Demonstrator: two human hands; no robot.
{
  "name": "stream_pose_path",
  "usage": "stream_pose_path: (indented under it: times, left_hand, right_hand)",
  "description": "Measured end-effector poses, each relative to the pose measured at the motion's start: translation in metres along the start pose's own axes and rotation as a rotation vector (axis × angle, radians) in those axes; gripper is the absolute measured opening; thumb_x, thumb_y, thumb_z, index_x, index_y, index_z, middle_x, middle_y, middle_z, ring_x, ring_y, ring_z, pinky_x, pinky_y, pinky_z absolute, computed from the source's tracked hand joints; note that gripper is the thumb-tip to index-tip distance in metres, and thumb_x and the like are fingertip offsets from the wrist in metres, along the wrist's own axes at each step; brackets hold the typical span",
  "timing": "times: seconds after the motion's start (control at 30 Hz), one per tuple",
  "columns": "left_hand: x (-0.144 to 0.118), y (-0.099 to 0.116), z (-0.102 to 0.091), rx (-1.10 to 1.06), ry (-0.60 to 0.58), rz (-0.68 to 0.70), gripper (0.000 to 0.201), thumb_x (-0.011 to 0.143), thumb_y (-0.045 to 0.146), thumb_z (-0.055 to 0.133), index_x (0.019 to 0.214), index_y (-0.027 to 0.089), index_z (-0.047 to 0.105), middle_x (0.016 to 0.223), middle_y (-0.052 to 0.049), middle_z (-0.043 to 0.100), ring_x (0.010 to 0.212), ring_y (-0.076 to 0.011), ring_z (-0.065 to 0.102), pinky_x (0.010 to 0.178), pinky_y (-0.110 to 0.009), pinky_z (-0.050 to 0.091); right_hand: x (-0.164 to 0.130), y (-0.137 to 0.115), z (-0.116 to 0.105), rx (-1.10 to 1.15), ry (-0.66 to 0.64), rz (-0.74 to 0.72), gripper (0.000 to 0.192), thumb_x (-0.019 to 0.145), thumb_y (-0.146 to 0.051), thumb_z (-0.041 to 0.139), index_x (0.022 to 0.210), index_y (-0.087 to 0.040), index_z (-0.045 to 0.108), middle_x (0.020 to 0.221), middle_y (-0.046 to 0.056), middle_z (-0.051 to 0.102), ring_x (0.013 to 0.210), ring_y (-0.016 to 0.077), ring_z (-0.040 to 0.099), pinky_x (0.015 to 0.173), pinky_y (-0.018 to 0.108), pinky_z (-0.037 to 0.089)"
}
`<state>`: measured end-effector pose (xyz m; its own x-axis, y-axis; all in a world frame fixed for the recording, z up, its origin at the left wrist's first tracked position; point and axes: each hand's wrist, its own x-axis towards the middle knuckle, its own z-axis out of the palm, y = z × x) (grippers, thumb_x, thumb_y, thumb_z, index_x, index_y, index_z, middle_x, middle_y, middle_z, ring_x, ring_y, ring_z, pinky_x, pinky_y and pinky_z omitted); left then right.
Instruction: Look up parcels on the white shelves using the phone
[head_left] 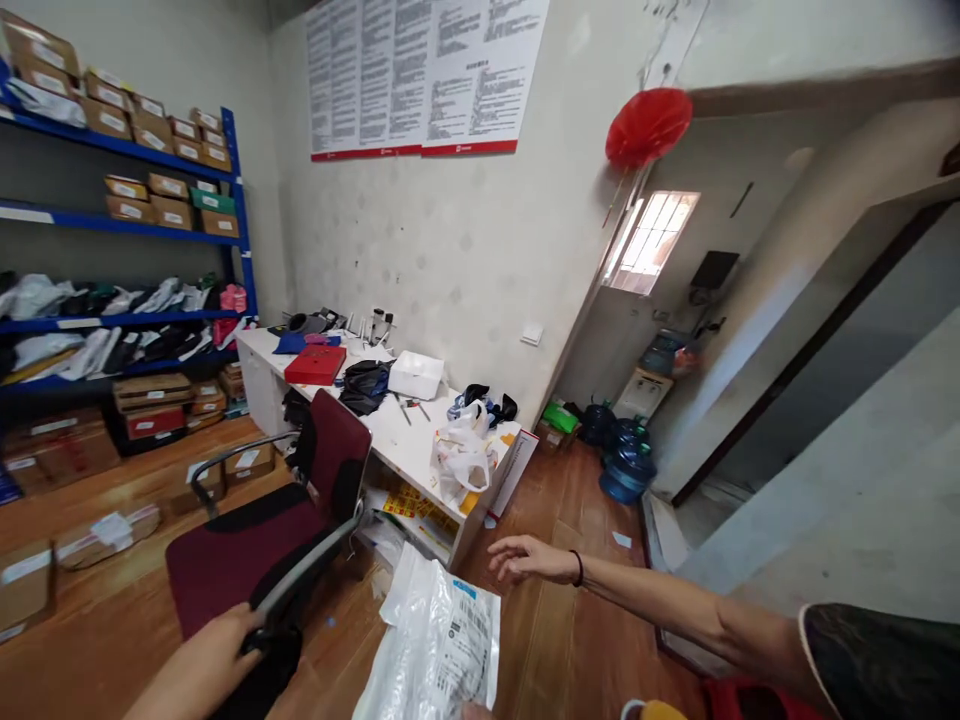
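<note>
My left hand grips the grey armrest of a dark red office chair at the lower left. My right hand is stretched out forward, palm down and fingers apart, holding nothing; a dark band circles its wrist. It hovers over the wooden floor near the end of the white desk. Just below it a white plastic mail bag with a barcode label stands up from the bottom edge. What holds the bag is cut off by the frame.
The desk carries a red box, a white box, black bags and a white plastic bag. Blue shelves with cartons and parcels fill the left wall. Cartons lie on the floor. Water jugs stand by the doorway on the right.
</note>
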<state>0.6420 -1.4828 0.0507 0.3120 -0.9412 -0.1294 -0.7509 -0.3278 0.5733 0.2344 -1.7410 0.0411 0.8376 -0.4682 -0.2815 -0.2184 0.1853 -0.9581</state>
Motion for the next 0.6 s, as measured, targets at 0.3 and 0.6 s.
stream_pose_path:
  times: [0.3,0.6]
  left_hand:
    - [0.179,0.023,-0.05,-1.381,-0.079,-0.487,0.039,0.054,0.026,0.079,0.092,0.023,0.068,0.09,-0.004,0.072,0.1,-0.0296,0.062,0.085,-0.036,0.051]
    - [0.34,0.072,-0.068,-1.826,-0.142,-0.573,0.052,0.077,0.0,0.044,0.129,0.006,0.045,0.078,-0.012,0.073,0.077,-0.0288,0.068,0.079,-0.043,0.054]
  right_hand:
    - [0.034,-0.022,-0.152,-0.065,0.08,-0.056,0.041,0.066,-0.038,0.073,0.104,-0.028,0.063,0.091,0.005,0.067,0.076,0.0165,0.064,0.06,0.026,0.054]
    - [0.053,-0.014,-0.248,-0.086,0.262,-0.127,0.048,0.061,-0.047,0.074,0.105,-0.035,0.061,0.078,0.003,0.063,0.059,0.0161,0.059,0.045,0.024,0.052]
